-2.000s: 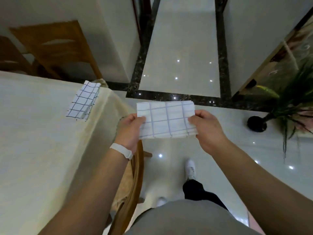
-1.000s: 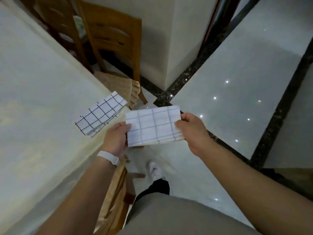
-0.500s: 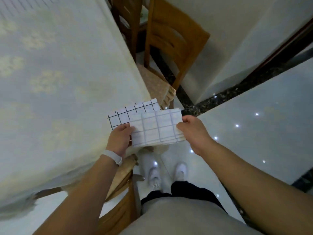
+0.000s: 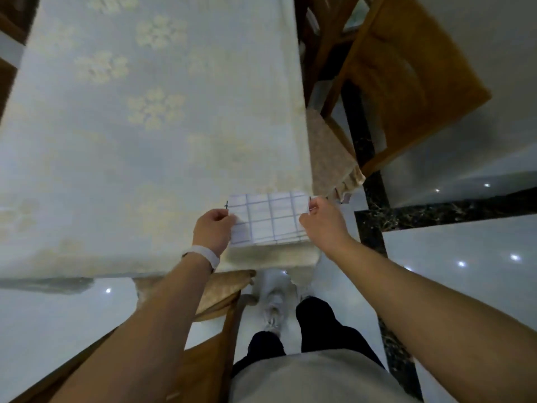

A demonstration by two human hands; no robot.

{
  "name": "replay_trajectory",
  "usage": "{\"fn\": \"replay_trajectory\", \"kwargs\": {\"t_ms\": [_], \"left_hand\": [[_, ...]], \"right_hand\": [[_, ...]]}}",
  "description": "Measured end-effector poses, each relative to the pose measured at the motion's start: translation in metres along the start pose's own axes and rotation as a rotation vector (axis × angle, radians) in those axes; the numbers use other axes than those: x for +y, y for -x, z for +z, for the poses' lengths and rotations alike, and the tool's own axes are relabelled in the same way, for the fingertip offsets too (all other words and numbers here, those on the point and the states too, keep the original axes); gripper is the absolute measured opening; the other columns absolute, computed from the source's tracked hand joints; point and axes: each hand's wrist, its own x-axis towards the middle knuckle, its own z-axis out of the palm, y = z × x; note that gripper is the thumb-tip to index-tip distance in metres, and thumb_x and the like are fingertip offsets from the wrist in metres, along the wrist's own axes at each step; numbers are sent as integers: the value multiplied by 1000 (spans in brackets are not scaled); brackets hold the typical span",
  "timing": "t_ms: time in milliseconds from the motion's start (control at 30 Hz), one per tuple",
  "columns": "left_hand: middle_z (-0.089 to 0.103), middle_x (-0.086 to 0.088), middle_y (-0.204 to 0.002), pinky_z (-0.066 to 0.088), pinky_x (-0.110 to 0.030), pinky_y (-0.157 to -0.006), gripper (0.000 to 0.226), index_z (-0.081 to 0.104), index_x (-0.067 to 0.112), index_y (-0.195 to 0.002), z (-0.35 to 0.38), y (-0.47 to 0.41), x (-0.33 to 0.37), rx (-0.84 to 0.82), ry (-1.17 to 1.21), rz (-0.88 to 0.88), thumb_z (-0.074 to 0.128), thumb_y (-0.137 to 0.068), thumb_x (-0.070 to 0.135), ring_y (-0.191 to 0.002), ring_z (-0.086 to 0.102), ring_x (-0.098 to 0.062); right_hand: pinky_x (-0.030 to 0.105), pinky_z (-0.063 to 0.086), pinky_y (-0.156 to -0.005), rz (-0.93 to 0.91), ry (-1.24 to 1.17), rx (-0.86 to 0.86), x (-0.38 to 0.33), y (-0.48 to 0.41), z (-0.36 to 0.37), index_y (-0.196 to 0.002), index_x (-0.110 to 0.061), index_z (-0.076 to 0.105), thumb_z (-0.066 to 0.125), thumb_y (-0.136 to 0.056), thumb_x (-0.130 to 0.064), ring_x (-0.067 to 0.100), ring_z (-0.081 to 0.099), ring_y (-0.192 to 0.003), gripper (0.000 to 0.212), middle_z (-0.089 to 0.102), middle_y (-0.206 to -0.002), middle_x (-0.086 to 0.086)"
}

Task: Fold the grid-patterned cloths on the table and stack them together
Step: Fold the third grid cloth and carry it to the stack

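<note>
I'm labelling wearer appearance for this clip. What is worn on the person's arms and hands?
The left forearm and right forearm are bare, with no sleeves in view. A plain white band circles the left wrist. The left hand and right hand wear no gloves, and no rings show.

We take this for a home dining room. The long bench (image 4: 290,112) wears a pale cream tablecloth (image 4: 87,170) woven with flower clusters. A brown wooden dining chair (image 4: 406,82) with a frilled beige seat cushion (image 4: 328,158) stands at its right edge, and a second wooden chair (image 4: 209,359) at its near edge. Glossy white floor tiles (image 4: 465,286), bordered by a dark speckled marble strip (image 4: 436,210), meet a plain white wall (image 4: 508,53).
</note>
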Motion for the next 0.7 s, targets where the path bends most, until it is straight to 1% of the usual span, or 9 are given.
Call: {"fn": "replay_trajectory", "kwargs": {"t_ms": [67,133,233,300,400,433,533,600,700], "left_hand": [[63,1,-77,46,-33,-70,6,65,15,-85,5,-7,2,68,-189,66,62,-87,20,-77,60,-23],[60,4,-79,39,-28,-70,9,62,16,-97,8,-13,-1,96,-296,84,59,-90,22,-77,56,-19],[63,0,-86,38,-27,-69,15,61,17,-103,11,-21,-6,106,-374,77,59,-90,25,-77,56,-20],[63,-1,-89,38,-27,-70,15,59,18,-104,12,-23,-7,107,-394,70,58,-91,25,-79,56,-21],[63,-1,-89,40,-28,-70,15,58,19,-105,15,-21,-8,108,-398,65,58,-91,25,-81,58,-22],[63,0,-89,41,-28,-70,15,58,19,-105,15,-20,-8,112,-394,61,58,-91,25,-81,59,-22],[62,2,-88,43,-28,-69,20,56,19,-109,15,-16,-6,122,-388,49,60,-90,26,-79,59,-18],[60,2,-90,43,-28,-68,26,54,18,-115,13,-10,-3,139,-375,45,60,-91,27,-77,56,-15],[61,1,-95,41,-24,-62,27,55,17,-118,5,-1,3,172,-334,54,56,-93,27,-79,57,-15]], "right_hand": [[36,47,-79,1,62,-39,1,-13,1,-98,-16,53,58,-86,-13,23,56,-89,14,57,-93,1],[35,48,-77,-14,127,-87,5,-21,3,-97,-19,51,57,-87,-14,23,56,-88,13,56,-91,-2],[36,48,-69,-43,187,-140,10,-28,5,-91,-20,51,56,-85,-14,25,57,-81,10,55,-81,-3],[37,48,-69,-56,201,-163,11,-31,5,-92,-20,52,56,-85,-15,26,56,-79,10,56,-81,-2],[33,42,-63,-57,218,-205,12,-35,2,-94,-21,50,55,-85,-15,23,53,-76,12,52,-77,-7],[33,41,-62,-54,214,-217,12,-37,2,-95,-22,50,56,-85,-15,22,54,-76,13,53,-77,-8],[30,39,-59,-38,220,-254,12,-41,-4,-96,-23,51,58,-86,-17,20,54,-76,14,54,-78,-8],[30,42,-62,-14,241,-260,8,-42,-10,-95,-22,52,58,-87,-21,18,56,-78,11,56,-82,-7],[35,50,-71,-5,250,-212,-2,-41,-21,-98,-21,54,55,-90,-31,19,60,-79,13,61,-88,-3]]}}
